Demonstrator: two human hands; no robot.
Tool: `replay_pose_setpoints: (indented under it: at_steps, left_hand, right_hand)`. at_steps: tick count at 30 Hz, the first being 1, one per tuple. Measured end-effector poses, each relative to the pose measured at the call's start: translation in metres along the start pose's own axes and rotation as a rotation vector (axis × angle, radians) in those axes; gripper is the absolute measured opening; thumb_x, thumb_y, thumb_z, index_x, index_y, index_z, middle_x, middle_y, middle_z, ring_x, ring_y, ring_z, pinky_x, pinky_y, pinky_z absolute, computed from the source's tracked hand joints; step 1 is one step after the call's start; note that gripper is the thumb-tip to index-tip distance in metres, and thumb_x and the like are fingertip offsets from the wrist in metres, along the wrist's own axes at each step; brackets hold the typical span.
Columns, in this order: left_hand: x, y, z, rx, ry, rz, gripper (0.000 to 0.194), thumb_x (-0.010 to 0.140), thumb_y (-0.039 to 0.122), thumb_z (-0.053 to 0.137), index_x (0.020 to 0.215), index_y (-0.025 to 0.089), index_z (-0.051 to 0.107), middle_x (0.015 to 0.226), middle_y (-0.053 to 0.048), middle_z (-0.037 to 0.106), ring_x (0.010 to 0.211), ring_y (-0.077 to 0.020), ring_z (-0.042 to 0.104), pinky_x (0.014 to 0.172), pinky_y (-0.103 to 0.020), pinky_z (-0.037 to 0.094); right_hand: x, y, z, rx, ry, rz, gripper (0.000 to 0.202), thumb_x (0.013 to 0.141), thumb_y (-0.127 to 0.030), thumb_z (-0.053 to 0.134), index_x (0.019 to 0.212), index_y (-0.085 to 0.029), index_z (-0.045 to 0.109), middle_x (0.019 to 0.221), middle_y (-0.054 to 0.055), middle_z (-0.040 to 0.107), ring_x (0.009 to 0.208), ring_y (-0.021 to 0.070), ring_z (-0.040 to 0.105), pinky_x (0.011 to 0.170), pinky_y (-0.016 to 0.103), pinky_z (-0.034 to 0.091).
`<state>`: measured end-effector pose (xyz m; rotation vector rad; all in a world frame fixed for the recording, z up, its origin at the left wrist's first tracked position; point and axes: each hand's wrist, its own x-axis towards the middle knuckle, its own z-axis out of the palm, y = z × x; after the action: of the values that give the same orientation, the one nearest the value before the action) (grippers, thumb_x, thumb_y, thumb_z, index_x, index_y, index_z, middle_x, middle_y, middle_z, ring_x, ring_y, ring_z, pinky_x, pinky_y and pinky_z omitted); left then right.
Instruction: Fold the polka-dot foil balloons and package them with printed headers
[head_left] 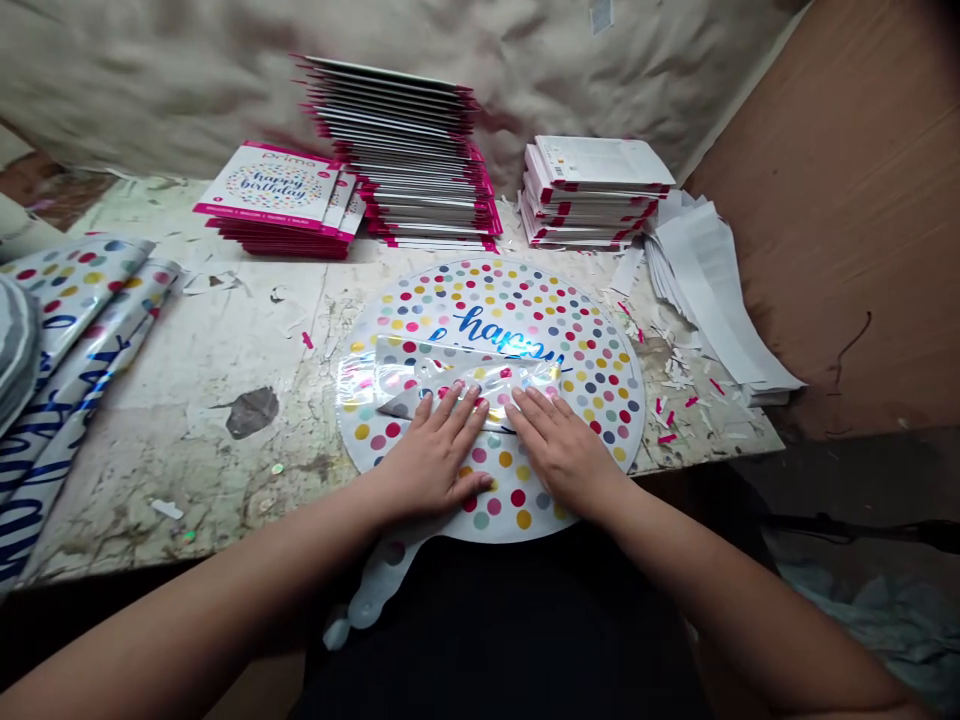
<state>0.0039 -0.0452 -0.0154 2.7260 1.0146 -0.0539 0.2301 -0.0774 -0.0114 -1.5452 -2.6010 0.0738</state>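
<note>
A flat round foil balloon (517, 500) with coloured dots and blue "happy" lettering lies at the table's front edge. Its narrow tail (375, 590) hangs toward my lap at the lower left. Across its middle is a shiny folded strip (405, 372), partly see-through and dotted; I cannot tell whether it is a separate piece. My left hand (439, 450) lies flat on the strip's lower edge, fingers spread. Beside it, my right hand (562, 450) presses flat on the strip's right end, fingers stretched out. Both hands cover part of the print.
Behind the balloon stand a tall stack of pink-edged card packs (409, 150), a lower "happy birthday" stack (274, 190) and another stack (600, 190). White paper sheets (705, 280) lie right, near paper scraps (675, 370). More foil balloons (90, 350) lie at left.
</note>
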Motion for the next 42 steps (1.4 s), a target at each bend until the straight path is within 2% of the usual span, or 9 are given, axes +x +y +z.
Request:
replay_pose_setpoints:
  at_steps: [5, 9, 14, 21, 25, 29, 33, 37, 42]
  left_hand:
    - [0.008, 0.005, -0.006, -0.012, -0.014, -0.075, 0.071, 0.086, 0.05, 0.037, 0.141, 0.007, 0.025, 0.148, -0.017, 0.019, 0.137, -0.0308, 0.014, 0.109, -0.05, 0.017]
    - [0.012, 0.002, -0.013, -0.053, -0.031, -0.195, 0.055, 0.083, 0.019, 0.042, 0.137, 0.009, 0.035, 0.144, -0.018, 0.03, 0.133, -0.027, 0.028, 0.107, -0.044, 0.026]
    - [0.003, -0.014, -0.018, -0.178, -0.066, 0.037, 0.06, 0.084, 0.016, 0.046, 0.14, 0.032, 0.029, 0.149, -0.008, 0.02, 0.137, -0.0273, 0.016, 0.108, -0.049, 0.019]
    - [-0.009, -0.021, -0.003, -0.215, 0.03, 0.277, 0.049, 0.083, 0.014, 0.046, 0.132, 0.021, 0.045, 0.141, -0.012, 0.038, 0.132, -0.0265, 0.031, 0.108, -0.046, 0.027]
    - [-0.023, -0.022, -0.001, -0.38, 0.241, 0.069, 0.032, 0.086, 0.02, 0.042, 0.111, 0.02, 0.063, 0.117, -0.008, 0.062, 0.11, -0.0223, 0.056, 0.097, -0.037, 0.043]
    - [-0.009, -0.024, -0.024, -0.742, 0.079, -0.376, 0.022, 0.083, 0.03, 0.048, 0.083, 0.019, 0.066, 0.073, -0.002, 0.068, 0.07, -0.0177, 0.065, 0.06, -0.027, 0.052]
    - [0.018, -0.034, -0.04, -1.181, -0.026, -0.705, 0.017, 0.073, 0.027, 0.064, 0.077, 0.017, 0.05, 0.054, 0.005, 0.055, 0.047, -0.0108, 0.056, 0.042, -0.019, 0.044]
    - [0.025, -0.039, -0.038, -1.314, -0.023, -0.733, 0.033, 0.069, 0.018, 0.068, 0.086, 0.021, 0.04, 0.054, 0.008, 0.053, 0.041, -0.0091, 0.053, 0.042, -0.02, 0.045]
    - [0.014, -0.033, -0.033, -0.947, 0.085, -0.626, 0.041, 0.078, 0.028, 0.06, 0.111, 0.02, 0.037, 0.081, -0.002, 0.063, 0.056, -0.0151, 0.063, 0.049, -0.027, 0.05]
  right_hand:
    - [0.002, -0.016, -0.017, -0.049, 0.089, -0.074, 0.036, 0.09, -0.009, 0.032, 0.111, -0.011, 0.061, 0.108, 0.019, 0.064, 0.111, 0.03, 0.054, 0.101, 0.054, 0.032]
    - [-0.014, -0.018, -0.021, 0.116, 0.286, -0.371, 0.042, 0.088, -0.012, 0.043, 0.128, -0.024, 0.046, 0.122, 0.009, 0.058, 0.124, 0.024, 0.044, 0.108, 0.049, 0.026]
    - [-0.024, 0.014, 0.001, 0.304, 0.304, 0.138, 0.086, 0.083, -0.029, 0.055, 0.145, -0.018, -0.003, 0.15, 0.015, 0.016, 0.138, 0.0259, 0.015, 0.107, 0.048, 0.029]
    - [-0.001, 0.015, 0.006, 0.387, -0.007, -0.373, 0.039, 0.091, -0.013, 0.038, 0.125, -0.027, 0.052, 0.127, 0.004, 0.056, 0.124, 0.0175, 0.045, 0.109, 0.044, 0.026]
    - [0.003, 0.013, -0.003, 0.594, -0.075, -0.15, 0.027, 0.083, -0.021, 0.052, 0.106, -0.023, 0.065, 0.113, 0.005, 0.066, 0.107, 0.0223, 0.059, 0.096, 0.041, 0.041]
    - [0.027, 0.016, -0.011, 0.875, -0.181, 0.348, 0.013, 0.076, -0.027, 0.058, 0.08, -0.02, 0.068, 0.076, 0.001, 0.07, 0.071, 0.0189, 0.064, 0.066, 0.029, 0.05]
    - [0.06, 0.018, -0.013, 1.087, -0.305, 0.822, 0.019, 0.081, -0.036, 0.054, 0.073, -0.02, 0.059, 0.049, -0.003, 0.054, 0.036, 0.009, 0.044, 0.038, 0.021, 0.037]
    - [0.075, 0.017, -0.013, 1.05, -0.33, 0.912, 0.028, 0.082, -0.043, 0.051, 0.066, -0.021, 0.052, 0.041, -0.003, 0.048, 0.029, 0.0083, 0.036, 0.031, 0.02, 0.026]
    - [0.075, 0.015, -0.009, 0.995, -0.338, 0.91, 0.031, 0.082, -0.045, 0.052, 0.062, -0.022, 0.048, 0.039, -0.004, 0.044, 0.028, 0.0088, 0.036, 0.032, 0.021, 0.026]
